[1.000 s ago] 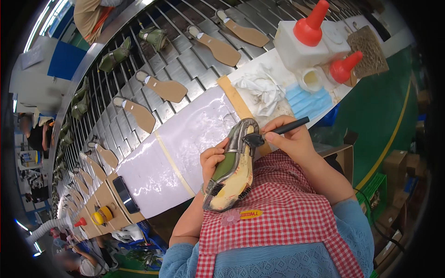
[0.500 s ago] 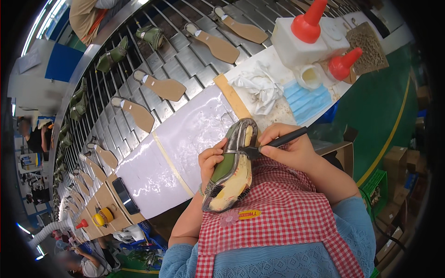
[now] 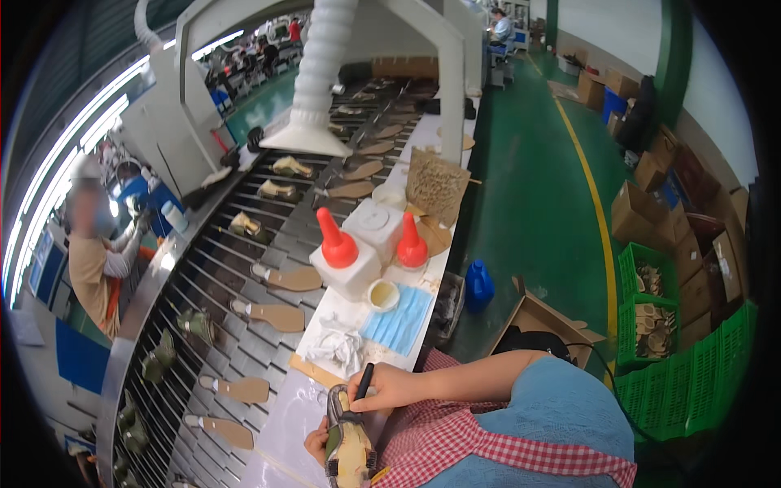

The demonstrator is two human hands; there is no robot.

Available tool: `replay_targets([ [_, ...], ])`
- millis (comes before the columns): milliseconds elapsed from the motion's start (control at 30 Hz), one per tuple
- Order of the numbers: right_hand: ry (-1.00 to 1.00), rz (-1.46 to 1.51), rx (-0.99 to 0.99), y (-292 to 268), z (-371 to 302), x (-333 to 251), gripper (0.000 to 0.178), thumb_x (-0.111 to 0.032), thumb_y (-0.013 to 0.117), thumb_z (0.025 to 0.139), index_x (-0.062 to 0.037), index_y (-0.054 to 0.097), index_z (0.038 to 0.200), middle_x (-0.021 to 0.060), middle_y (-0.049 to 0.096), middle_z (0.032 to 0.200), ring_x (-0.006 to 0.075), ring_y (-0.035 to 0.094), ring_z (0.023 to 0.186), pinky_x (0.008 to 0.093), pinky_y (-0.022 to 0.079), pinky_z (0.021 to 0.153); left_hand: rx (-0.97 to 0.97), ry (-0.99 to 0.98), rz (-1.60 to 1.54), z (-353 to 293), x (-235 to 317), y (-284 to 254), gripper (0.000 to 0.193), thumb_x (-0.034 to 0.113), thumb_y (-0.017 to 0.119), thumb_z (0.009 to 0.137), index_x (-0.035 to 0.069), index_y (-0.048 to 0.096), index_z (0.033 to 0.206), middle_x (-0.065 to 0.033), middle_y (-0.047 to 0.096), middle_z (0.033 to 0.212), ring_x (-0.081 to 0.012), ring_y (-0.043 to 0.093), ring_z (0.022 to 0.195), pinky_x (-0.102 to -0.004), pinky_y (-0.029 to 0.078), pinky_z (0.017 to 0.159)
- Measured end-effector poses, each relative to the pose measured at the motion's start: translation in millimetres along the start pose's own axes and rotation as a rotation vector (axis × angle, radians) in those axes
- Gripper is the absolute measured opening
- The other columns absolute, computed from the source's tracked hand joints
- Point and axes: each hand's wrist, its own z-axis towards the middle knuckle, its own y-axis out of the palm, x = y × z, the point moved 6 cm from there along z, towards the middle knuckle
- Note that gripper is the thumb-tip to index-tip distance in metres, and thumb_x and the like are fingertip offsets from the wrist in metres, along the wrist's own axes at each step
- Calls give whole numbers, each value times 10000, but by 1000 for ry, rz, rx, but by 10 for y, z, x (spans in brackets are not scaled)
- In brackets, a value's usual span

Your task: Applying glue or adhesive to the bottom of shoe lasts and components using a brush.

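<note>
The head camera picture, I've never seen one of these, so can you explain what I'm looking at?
No machine is gripping here, just two bare human hands. A wide fisheye camera on the wearer's head looks down, so straight edges bend near the rim.

The left hand holds a green shoe, pale underside showing; the right hand holds a black-handled tool against it.

Ahead, the white work surface carries a crumpled white cloth or tissue, a blue mask and white containers. Alongside, a conveyor carries tan soles.
</note>
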Motion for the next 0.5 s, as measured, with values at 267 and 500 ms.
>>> replay_targets([
  [267,19,419,176,-235,76,-81,151,-141,669,861,-22,630,945,29,645,900,99,584,859,242,463,782,51,126,206,213,368,374,312,24,641,752,72,391,933,-136,494,1014,-347,607,952,-450,533,805],
  [500,28,548,270,-385,-8,-181,155,-109,672,856,-2,624,957,48,645,917,114,601,881,246,478,806,-143,-61,339,375,429,217,344,-8,632,794,24,478,1100,-119,527,1128,-282,550,1081,-403,475,921],
])
